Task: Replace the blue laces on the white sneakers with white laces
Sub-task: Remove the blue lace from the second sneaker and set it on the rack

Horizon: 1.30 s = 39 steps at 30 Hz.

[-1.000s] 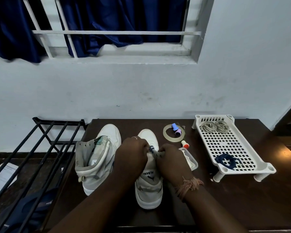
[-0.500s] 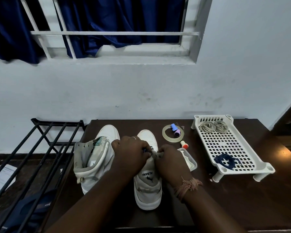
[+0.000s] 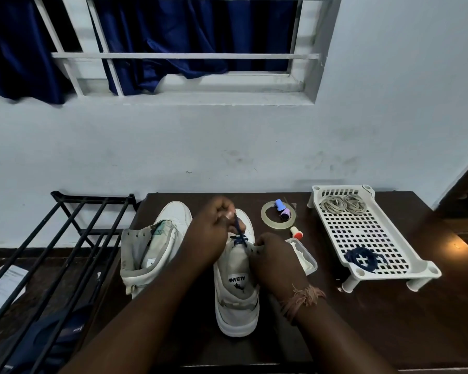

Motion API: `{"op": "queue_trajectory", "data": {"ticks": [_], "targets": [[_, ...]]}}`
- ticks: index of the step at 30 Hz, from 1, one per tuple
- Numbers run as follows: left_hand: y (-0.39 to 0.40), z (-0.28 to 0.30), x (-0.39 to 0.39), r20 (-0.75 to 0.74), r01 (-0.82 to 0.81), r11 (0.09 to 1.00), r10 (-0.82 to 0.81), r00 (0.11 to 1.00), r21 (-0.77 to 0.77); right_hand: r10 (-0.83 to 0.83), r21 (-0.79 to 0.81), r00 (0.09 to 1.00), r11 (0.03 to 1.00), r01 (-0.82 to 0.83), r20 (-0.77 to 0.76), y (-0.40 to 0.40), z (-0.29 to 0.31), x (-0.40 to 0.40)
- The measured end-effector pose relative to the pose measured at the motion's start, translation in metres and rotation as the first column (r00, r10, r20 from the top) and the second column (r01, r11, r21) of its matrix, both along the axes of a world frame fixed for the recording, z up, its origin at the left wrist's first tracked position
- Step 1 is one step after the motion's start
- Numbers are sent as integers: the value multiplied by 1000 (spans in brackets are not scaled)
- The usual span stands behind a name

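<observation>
Right hand (image 3: 274,255) is gripping the right sneaker's (image 3: 237,292) collar on the dark table (image 3: 362,319). Left hand (image 3: 214,230), slightly blurred, is apparently pinching the blue lace (image 3: 238,233) taut above the eyelets. Farther off, white laces (image 3: 343,204) are lying coiled in the perforated tray (image 3: 368,233).

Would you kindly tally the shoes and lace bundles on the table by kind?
White sneakers: 2
White lace bundles in the tray: 2
Blue lace bundles in the tray: 1
Blue laces being pulled out: 1
Total: 6
</observation>
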State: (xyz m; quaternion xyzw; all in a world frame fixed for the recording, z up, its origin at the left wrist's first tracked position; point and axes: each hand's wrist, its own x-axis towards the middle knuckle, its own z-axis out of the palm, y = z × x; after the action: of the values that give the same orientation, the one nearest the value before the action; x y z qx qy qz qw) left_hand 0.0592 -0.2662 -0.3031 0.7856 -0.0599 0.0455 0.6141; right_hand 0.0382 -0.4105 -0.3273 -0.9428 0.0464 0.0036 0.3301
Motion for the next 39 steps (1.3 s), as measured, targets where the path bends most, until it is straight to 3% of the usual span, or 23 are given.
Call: {"op": "queue_trajectory", "data": {"ticks": [2, 4, 6, 7, 8, 9, 10, 11, 13, 16, 20, 24, 26, 27, 29, 31, 32, 34, 36, 39], "targets": [[1, 7, 2, -22, -44, 969, 40, 999, -242, -5, -11, 1000, 1000, 5, -6, 0, 0, 0], [3, 9, 3, -26, -117, 965, 114, 993, -235, -10, -22, 1000, 1000, 10, -6, 0, -2, 1], [6, 4, 4, 72, -146, 989, 143, 987, 36, -11, -26, 1000, 1000, 11, -2, 1, -3, 1], [8, -2, 4, 131, -135, 953, 102, 986, 273, -8, -28, 1000, 1000, 8, -2, 1, -3, 1], [8, -9, 3, 170, -135, 828, 49, 984, 544, -4, -26, 1000, 1000, 4, -3, 2, -4, 1], [8, -17, 2, 186, -146, 635, 3, 982, 759, -2, -23, 1000, 1000, 2, -3, 2, -4, 1], [8, -23, 1, 191, -153, 458, -36, 981, 876, 0, -20, 1000, 1000, 0, -1, 1, -4, 1], [8, -27, 0, 197, -157, 347, -81, 977, 925, 3, -17, 1000, 1000, -3, -1, 1, -4, 1], [9, -30, -1, 261, -217, 260, -149, 954, 941, 9, -22, 1000, 1000, -9, 1, 1, -4, 1], [11, -35, 2, 363, -316, 256, -158, 919, 913, 8, -40, 1000, 999, -8, 5, 1, -4, 1], [9, -35, 0, 255, -210, 290, -126, 959, 934, 0, -31, 1000, 1000, 0, -5, 2, -5, 1], [5, -35, -2, 344, -302, 243, -153, 926, 922, -1, -23, 1000, 1000, 1, -18, 1, -4, 1], [4, -34, -4, 378, -317, 342, -128, 917, 885, 10, -27, 1000, 1000, -10, -22, 1, -3, 1], [3, -32, -3, 380, -307, 433, -91, 921, 848, 14, -30, 1000, 999, -15, -21, 0, -2, 0], [3, -24, -1, 278, -218, 692, 27, 960, 688, 12, -31, 1000, 999, -12, -17, 0, 0, 0], [2, -11, -1, 54, -106, 938, 94, 994, 329, 9, -30, 1000, 1000, -9, -11, 0, 1, -1], [1, -4, 0, -32, -100, 986, 105, 994, 130, 9, -32, 1000, 999, -9, -9, 0, 1, -1], [-1, 6, 0, -115, -130, 971, 108, 987, -199, 8, -35, 1000, 999, -9, -12, -1, 0, -1], [0, 12, 0, -119, -166, 901, 128, 985, -400, 13, -35, 1000, 999, -13, -15, -1, -1, -1], [8, 16, 3, -55, -256, 886, 255, 965, -386, 8, -28, 1000, 1000, -9, -29, 0, -1, 0]]}}
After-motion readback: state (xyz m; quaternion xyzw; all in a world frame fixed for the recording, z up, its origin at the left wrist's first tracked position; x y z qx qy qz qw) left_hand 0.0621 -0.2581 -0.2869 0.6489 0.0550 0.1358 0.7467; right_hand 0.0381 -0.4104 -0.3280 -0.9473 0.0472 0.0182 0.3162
